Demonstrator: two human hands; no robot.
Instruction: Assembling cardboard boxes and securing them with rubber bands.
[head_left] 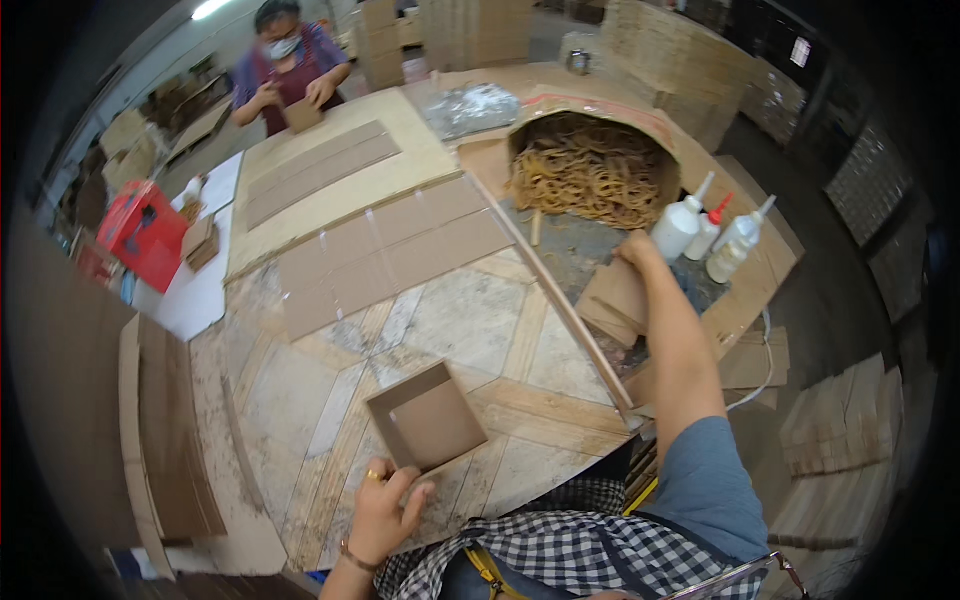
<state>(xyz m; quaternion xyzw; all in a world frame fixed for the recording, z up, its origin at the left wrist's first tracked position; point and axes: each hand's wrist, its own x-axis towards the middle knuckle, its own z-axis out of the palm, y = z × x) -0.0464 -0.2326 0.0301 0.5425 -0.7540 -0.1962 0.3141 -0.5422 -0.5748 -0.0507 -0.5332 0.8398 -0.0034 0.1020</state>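
A person's left hand [385, 510] pinches the near edge of a shallow cardboard tray [427, 416] lying on the worktable [470, 320]; the right hand [634, 250] reaches to a stack of cardboard pieces [617, 300] beside three glue bottles [705, 232], its fingers hidden.

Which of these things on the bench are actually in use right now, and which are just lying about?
In use:
- left hand on the open cardboard tray
- right hand reaching beside the cardboard pieces

Lying about:
- three glue bottles
- box of rubber bands
- flat cardboard strips
- red box
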